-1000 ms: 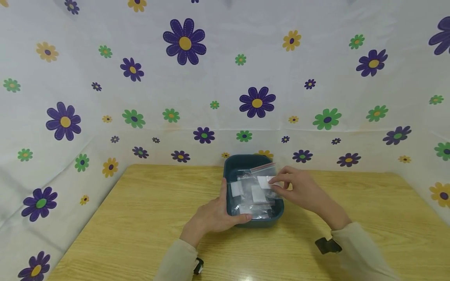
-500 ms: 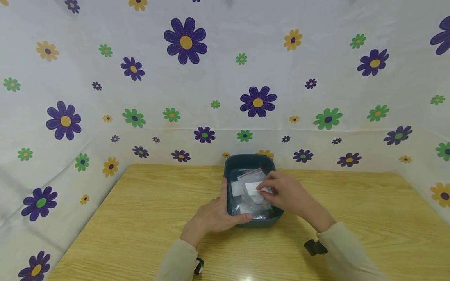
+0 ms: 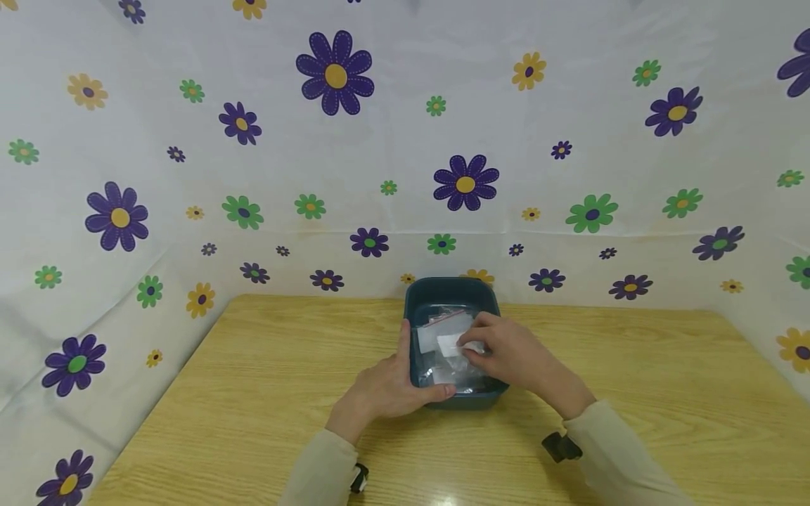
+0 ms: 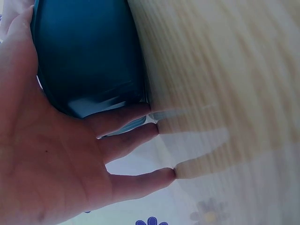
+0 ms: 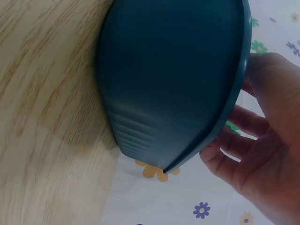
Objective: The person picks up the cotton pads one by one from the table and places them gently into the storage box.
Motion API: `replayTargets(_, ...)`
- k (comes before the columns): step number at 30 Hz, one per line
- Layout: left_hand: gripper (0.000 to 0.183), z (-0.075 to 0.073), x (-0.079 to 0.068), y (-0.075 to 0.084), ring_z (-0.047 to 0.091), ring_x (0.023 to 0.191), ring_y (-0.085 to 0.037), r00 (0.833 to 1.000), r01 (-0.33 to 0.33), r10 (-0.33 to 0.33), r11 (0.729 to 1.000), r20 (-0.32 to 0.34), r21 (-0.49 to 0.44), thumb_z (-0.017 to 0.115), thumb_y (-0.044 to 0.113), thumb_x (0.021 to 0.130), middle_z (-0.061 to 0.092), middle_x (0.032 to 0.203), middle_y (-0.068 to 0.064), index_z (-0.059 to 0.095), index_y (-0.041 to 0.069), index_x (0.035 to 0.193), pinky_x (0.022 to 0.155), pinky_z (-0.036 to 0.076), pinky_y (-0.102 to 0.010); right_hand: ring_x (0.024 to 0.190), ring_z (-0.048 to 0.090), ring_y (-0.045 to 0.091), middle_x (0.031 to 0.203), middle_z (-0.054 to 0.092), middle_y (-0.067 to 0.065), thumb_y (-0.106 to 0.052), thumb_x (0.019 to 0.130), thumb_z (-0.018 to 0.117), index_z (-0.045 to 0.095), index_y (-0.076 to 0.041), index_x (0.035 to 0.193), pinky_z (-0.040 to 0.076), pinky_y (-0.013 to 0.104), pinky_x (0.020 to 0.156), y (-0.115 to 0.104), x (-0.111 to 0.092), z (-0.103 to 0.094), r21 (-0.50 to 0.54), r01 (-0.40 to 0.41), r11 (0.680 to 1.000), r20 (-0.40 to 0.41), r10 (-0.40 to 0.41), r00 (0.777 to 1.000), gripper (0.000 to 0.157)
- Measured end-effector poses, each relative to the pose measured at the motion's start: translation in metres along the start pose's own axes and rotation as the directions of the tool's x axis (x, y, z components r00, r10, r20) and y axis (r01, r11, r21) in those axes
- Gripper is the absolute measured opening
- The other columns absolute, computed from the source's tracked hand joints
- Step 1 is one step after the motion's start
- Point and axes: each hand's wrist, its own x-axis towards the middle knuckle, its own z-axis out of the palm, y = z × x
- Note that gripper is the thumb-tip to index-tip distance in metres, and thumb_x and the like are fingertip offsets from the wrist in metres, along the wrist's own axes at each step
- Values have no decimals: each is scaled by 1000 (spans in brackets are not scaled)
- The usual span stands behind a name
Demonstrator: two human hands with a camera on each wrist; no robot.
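Note:
A dark teal plastic bin [image 3: 452,401] stands on the table, also seen from its sides in both wrist views. Inside lie several clear zip bags [image 3: 451,325] with white pieces in them. My left hand [image 3: 382,388] spans the bin's near left corner, thumb on the front rim and fingers along the left wall. In the left wrist view its fingers [image 4: 140,183] are straight, their tips on the table. My right hand [image 3: 515,351] reaches over the right rim and pinches a zip bag [image 3: 449,345] with a white piece inside, low over the others. Its fingertips are partly hidden.
The wooden table [image 3: 285,379] runs out to both sides of the bin. Behind it hangs a white cloth [image 3: 392,140] printed with flowers, close to the bin's back. Dark straps [image 3: 562,447] sit on both wrists.
My right hand has moved left and down into the bin with the pinched zip bag, which now lies lower over the others. The left hand has kept its place at the corner.

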Motion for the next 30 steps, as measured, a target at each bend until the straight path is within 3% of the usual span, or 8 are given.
replayTargets(11,131,2,2,1,65,123,-34,1000,-2,2,1000,-4,1,65,80,80,47,156,-23,-13,16,165,99,53,-51,72,54,6,96,68,2,-17,87,82,80,-11,104,50,19,64,1,-3,0,-8,4,1000,6,-4,1000,18)
replayTargets(23,132,0,2,-1,66,121,-37,1000,1,0,1000,-10,15,65,80,80,54,149,-27,-12,14,165,96,54,-51,85,67,18,103,71,4,-12,87,81,79,-12,105,57,33,71,21,-24,-8,-45,54,997,-155,-61,986,18)
replayTargets(27,130,1,2,-4,60,131,-39,1000,-8,8,1000,-4,-13,63,80,81,44,158,-23,-12,15,165,103,50,-54,91,70,22,108,72,6,-13,85,83,79,-12,107,60,41,75,30,-37,-13,-67,36,997,-211,-49,976,22)
replayTargets(30,123,-2,0,-8,47,144,-38,1000,-18,18,999,4,-39,60,80,84,31,167,-16,-9,18,165,112,44,-56,96,72,27,111,73,9,-13,83,84,77,-10,111,60,45,78,37,-48,-16,-80,29,996,-251,-48,967,28)
